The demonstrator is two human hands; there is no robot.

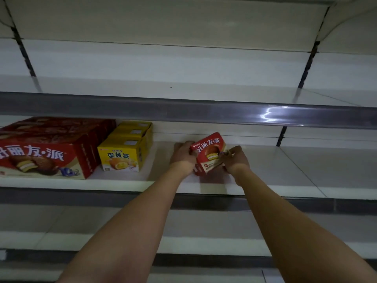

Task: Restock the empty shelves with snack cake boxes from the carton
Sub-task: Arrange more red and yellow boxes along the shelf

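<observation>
Small red snack cake box [210, 154] sits tilted on the middle shelf [265, 172], right of centre, its printed front leaning toward the camera and its right end raised a little; its lower edge seems to touch the shelf surface, though the hands hide part of that line. The left hand [183, 155] curls round the box's left end, fingers wrapped behind and thumb side near the front face. The right hand [236, 160] grips the box's right end, fingers bent over the near lower corner, so both hands are clamped on the same box. Both bare forearms reach up from the bottom of the head view, the left one from lower left, the right one from lower right. To the left on the same shelf, well apart from the held box, stands a row of yellow boxes [124, 150], lined up from near to far, the nearest showing a picture of a cake. Just beside them on the left lies a large red box [47, 152] with white lettering and a picture of a chocolate cake, its left part cut off by the frame edge. A grey price rail [183, 111] runs along the front of the shelf above. Another white shelf [81, 242] lies below, nearer the camera. The scene is dim.
</observation>
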